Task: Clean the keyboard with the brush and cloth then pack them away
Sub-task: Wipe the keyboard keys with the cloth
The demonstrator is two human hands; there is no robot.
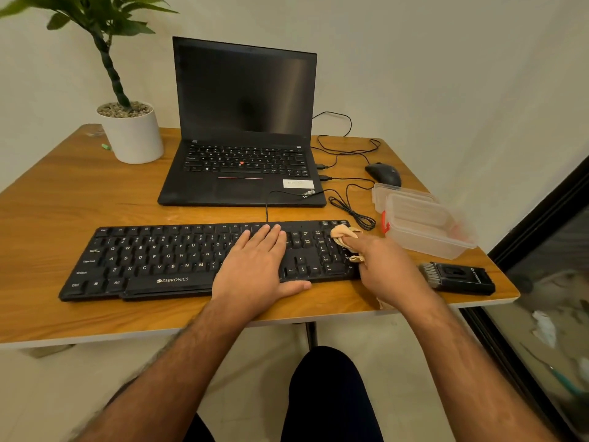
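A black keyboard (pixel 153 260) lies across the front of the wooden table (pixel 63 199). My left hand (pixel 255 266) lies flat on its right-centre keys, fingers straight and thumb at the front edge. My right hand (pixel 385 266) grips a bunched tan cloth (pixel 342 232) and presses it on the number pad at the keyboard's right end. The black brush (pixel 457 279), bristles to the left, lies on the table right of my right hand. A clear plastic box (pixel 427 228) with its lid behind it stands beyond the brush.
An open black laptop (pixel 242 129) stands behind the keyboard. A black mouse (pixel 382 173) and loose cables (pixel 350 205) lie at the back right. A potted plant (pixel 130 132) occupies the back left. The table's right edge runs close beside the brush and box.
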